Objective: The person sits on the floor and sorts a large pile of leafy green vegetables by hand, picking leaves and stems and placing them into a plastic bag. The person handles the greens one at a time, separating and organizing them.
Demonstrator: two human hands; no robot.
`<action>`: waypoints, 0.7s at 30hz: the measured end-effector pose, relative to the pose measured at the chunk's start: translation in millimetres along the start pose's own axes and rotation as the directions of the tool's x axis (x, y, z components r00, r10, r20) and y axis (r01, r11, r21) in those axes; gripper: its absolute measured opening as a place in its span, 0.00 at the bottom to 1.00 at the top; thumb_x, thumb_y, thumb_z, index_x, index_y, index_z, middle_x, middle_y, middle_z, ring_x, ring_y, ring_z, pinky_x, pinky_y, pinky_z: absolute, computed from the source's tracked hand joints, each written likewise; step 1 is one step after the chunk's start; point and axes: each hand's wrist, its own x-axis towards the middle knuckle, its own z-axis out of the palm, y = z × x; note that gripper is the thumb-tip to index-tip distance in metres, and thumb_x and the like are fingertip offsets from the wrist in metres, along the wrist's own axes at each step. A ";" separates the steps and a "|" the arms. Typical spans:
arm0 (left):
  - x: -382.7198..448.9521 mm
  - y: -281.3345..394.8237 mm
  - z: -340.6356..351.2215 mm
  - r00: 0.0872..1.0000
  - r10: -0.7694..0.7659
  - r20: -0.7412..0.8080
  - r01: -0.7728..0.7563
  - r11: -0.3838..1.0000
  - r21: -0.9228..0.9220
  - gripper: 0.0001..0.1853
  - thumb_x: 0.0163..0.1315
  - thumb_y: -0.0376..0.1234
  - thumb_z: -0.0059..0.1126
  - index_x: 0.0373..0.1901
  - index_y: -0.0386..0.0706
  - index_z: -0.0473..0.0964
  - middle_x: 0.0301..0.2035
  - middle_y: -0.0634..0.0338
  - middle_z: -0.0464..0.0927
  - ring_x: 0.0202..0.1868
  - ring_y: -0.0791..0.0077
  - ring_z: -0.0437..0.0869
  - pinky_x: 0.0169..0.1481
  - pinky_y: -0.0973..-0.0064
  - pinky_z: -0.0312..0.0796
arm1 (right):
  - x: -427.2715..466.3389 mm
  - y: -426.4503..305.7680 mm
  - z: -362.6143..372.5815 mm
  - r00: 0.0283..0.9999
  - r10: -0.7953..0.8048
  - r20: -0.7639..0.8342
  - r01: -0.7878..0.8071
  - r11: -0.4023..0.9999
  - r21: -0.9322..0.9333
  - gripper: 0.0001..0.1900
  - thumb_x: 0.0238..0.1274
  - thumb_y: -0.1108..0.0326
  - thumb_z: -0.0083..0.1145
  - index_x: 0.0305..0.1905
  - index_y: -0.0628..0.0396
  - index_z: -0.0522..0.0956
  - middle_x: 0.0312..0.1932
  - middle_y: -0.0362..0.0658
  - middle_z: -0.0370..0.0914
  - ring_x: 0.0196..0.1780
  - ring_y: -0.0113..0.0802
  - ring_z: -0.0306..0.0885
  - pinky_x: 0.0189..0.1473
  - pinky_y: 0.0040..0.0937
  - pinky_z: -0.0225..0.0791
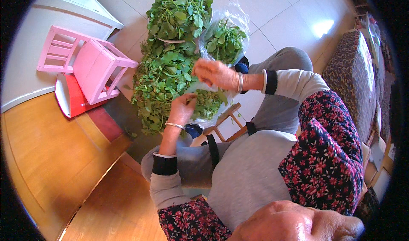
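A large heap of leafy greens [163,78] lies on the floor before me. My left hand [183,108] is at its near right edge, fingers curled, perhaps around a small bit of green. My right hand [214,73] is above the heap's right side, its fingers bent down; what they hold is hidden. Between and below my hands sits a clear plastic bag [206,121] with thinner greens [207,105] in it. Beyond my right hand stands another clear bag [247,20] with leafy greens [226,42]. Behind the heap, a pale-rimmed container [169,41] is piled with greens [179,14].
A pink wooden chair [92,60] and a red-and-white box-like object [72,97] stand left of the heap. A small wooden stool or chair [228,114] shows between my legs. A patterned sofa [348,58] is at the right. A wooden cabinet or panel [48,138] fills the lower left.
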 end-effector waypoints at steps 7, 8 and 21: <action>10.0 -14.1 4.2 0.998 0.065 0.003 -0.064 0.997 -0.043 0.13 0.63 0.34 0.56 0.46 0.38 0.81 0.35 0.58 0.84 0.31 0.74 0.80 0.39 0.75 0.73 | 79.8 61.3 -112.0 0.873 0.214 -0.438 -0.229 0.973 0.019 0.17 0.66 0.56 0.50 0.44 0.60 0.77 0.28 0.43 0.80 0.25 0.31 0.77 0.29 0.30 0.71; 12.4 -16.5 3.1 0.992 0.119 -0.043 -0.125 0.980 -0.156 0.13 0.64 0.34 0.56 0.46 0.38 0.81 0.34 0.60 0.84 0.28 0.77 0.79 0.36 0.76 0.73 | 94.8 81.8 -133.1 0.819 0.159 -0.551 -0.251 0.963 -0.095 0.17 0.65 0.55 0.49 0.44 0.59 0.78 0.28 0.45 0.81 0.26 0.36 0.78 0.30 0.33 0.71; 8.5 -3.8 -54.3 0.960 -0.217 0.177 0.227 0.234 -0.945 0.32 0.68 0.57 0.44 0.48 0.34 0.74 0.17 0.71 0.60 0.17 0.84 0.62 0.23 0.81 0.56 | 75.5 47.8 -19.9 0.988 -0.130 -0.083 0.079 0.891 -0.447 0.11 0.64 0.61 0.50 0.39 0.54 0.81 0.30 0.43 0.83 0.33 0.34 0.82 0.40 0.31 0.73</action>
